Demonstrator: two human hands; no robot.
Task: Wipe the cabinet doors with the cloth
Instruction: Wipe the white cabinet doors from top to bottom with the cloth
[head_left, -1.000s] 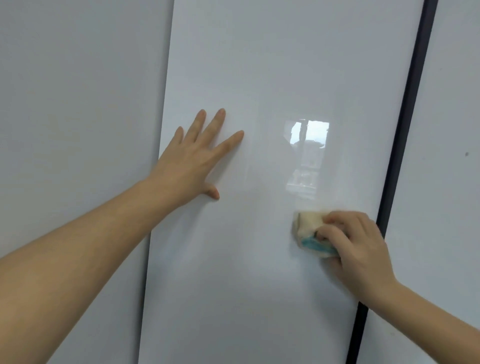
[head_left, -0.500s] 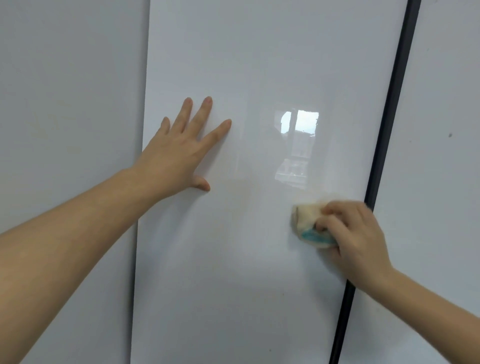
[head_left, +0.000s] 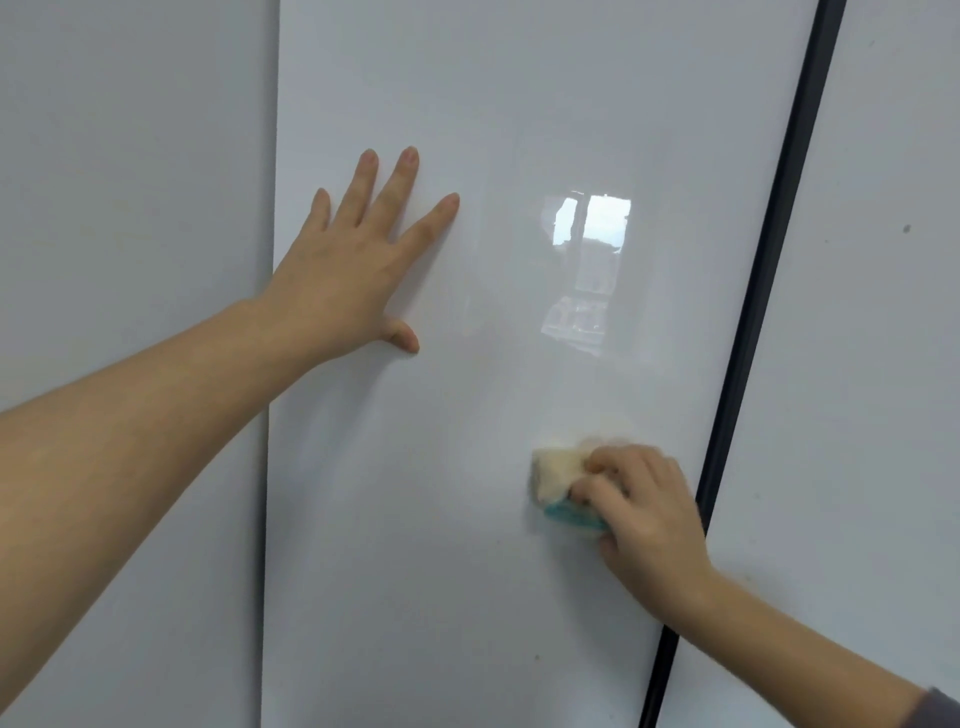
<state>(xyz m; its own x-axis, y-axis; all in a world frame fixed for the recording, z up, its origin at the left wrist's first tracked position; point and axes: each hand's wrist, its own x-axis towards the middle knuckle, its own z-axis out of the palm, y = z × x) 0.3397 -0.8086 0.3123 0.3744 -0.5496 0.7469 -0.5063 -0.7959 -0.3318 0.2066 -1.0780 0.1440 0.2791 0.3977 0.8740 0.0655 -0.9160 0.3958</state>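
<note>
Two hands on middle cabinet door (head_left: 467, 571): left hand (head_left: 348, 270) flat, fingers spread, pressing near its left edge; right hand (head_left: 644, 509) curled round cloth (head_left: 558, 480), low by right edge. Unwiped span lies leftward, so right hand does it.

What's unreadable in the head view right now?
Head view:
Cloth: mostly hidden under the right hand, and blurred.
Middle door: top and bottom cut off by the frame edges.
Dark speck on the right door: too small to identify.
Left hand: palm side hidden against the door.
</note>
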